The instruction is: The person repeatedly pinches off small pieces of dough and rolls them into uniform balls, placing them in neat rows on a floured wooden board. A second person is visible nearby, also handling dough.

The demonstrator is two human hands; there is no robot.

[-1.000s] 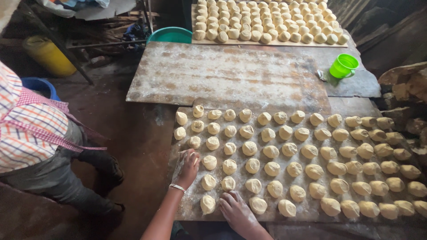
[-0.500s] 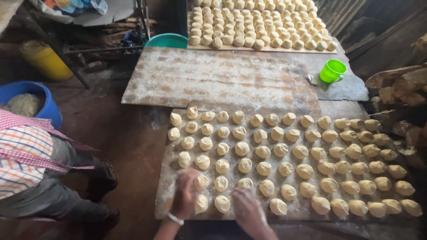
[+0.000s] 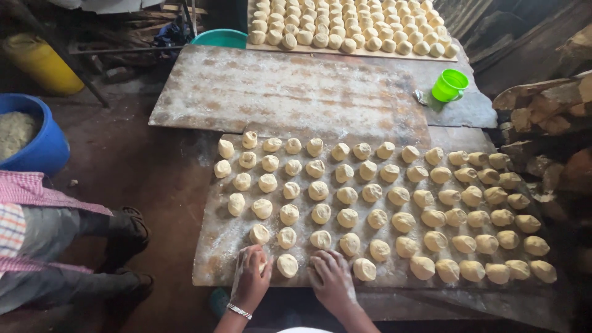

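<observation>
A floured board carries several rows of pale dough balls. My left hand is cupped over a dough ball at the board's near left corner, a bracelet on the wrist. My right hand presses down on the board's near edge, its fingers curled over something I cannot make out, right of a loose dough ball.
A bare floured board lies beyond, then a tray of dough balls. A green cup stands at the right, stacked wood further right. A blue bucket, a yellow container and another person's legs are at the left.
The view has shifted, so the boards sit higher and more to the left. My left hand moved from the second-nearest row back to the near left corner. My right hand stayed at the near edge.
</observation>
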